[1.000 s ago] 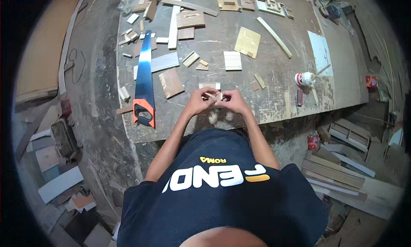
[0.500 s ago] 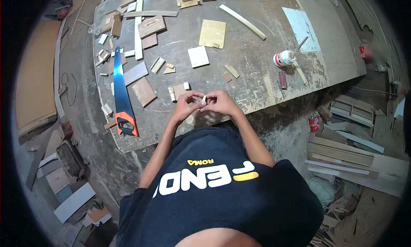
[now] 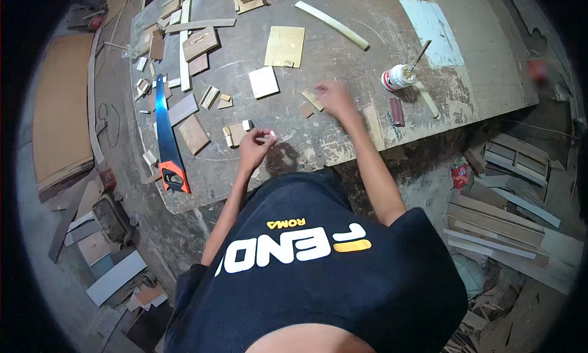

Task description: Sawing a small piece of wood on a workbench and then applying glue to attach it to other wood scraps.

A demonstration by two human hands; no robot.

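My left hand point(image 3: 254, 150) is pinched shut on a small white block point(image 3: 273, 134) near the table's front edge. Just left of it lies a small wooden board point(image 3: 234, 136) with little blocks on its ends. Farther off to the right, my right hand point(image 3: 337, 99) is smeared by motion, so its fingers cannot be made out. It is over the table beside a short pale wood strip point(image 3: 312, 100) and a small brown square point(image 3: 306, 110). A white glue tub point(image 3: 397, 78) with a stick in it stands to the right of that hand.
A handsaw point(image 3: 168, 132) with an orange handle lies at the left of the worn table point(image 3: 294, 151). Several wood offcuts and strips spread behind it. White point(image 3: 263, 82) and yellowish point(image 3: 285, 45) square boards lie mid-table. Stacked planks point(image 3: 490, 230) rest on the floor at right.
My hands were together around the small white block. The right hand has let go and moved away to the right and farther over the table; the left hand keeps the block.
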